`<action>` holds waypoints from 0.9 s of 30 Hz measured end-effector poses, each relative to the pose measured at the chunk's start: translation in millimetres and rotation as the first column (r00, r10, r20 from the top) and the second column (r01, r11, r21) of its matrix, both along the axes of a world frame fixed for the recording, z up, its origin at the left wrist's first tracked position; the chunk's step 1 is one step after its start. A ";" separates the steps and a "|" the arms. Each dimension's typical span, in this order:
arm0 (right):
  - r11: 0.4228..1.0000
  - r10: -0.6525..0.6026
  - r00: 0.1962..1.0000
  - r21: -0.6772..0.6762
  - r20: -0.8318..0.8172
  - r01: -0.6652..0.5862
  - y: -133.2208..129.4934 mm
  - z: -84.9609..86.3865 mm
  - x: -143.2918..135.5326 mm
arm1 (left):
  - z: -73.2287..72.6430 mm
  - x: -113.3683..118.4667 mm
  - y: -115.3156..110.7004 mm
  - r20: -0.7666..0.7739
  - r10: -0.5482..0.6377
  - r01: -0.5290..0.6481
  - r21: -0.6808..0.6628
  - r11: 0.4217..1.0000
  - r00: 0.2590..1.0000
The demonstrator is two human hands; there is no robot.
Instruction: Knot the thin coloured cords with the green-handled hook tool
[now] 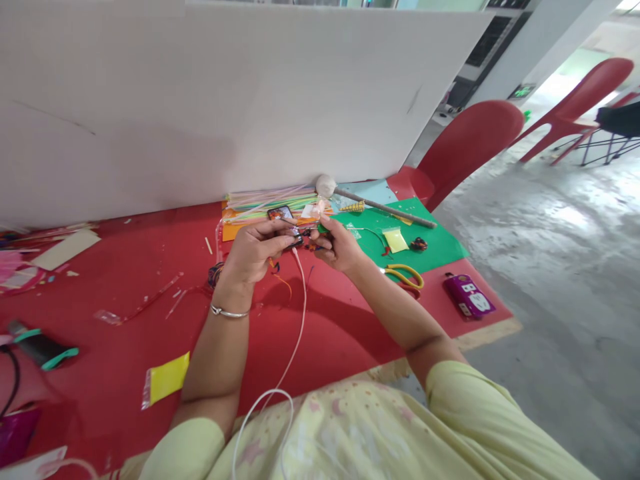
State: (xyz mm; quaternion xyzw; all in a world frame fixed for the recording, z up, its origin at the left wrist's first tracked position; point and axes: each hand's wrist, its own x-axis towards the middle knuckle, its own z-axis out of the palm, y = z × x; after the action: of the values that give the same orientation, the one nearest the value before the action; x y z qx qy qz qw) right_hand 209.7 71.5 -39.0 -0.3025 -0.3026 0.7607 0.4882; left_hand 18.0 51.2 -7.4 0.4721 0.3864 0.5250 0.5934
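Note:
Over the red table (165, 320), my left hand (261, 249) pinches one end of a thin dark wire (304, 223) between thumb and fingers. The wire runs across to my right hand (337, 247), whose closed fingers hold a small green piece (323, 229) on it. Exactly what the green piece is cannot be made out. Just behind and below my hands lies a phone (281, 213) with a lit screen, partly covered by the left fingers. A white cable (302, 287) leads from it toward my body. Small dark and orange bits (274, 265) lie under my hands.
Pastel sticks (270, 203) and a grey rod with a white ball (326, 186) lie along the white partition (200, 100). On the right are a green sheet (435, 250), yellow-handled scissors (406, 273) and a purple pack (469, 297). A yellow packet (169, 377) lies left.

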 end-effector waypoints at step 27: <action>1.000 -0.023 0.997 0.014 0.069 0.022 -0.1 2.1 4.6 | -1.8 -3.6 0.3 -0.130 0.033 -0.022 0.084 0.996 0.991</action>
State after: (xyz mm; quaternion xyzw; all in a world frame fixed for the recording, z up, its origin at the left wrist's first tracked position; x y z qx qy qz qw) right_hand 214.3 71.4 -37.0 -0.3287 -0.3208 0.7422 0.4880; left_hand 14.4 51.5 -9.2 0.5244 0.4093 0.5163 0.5393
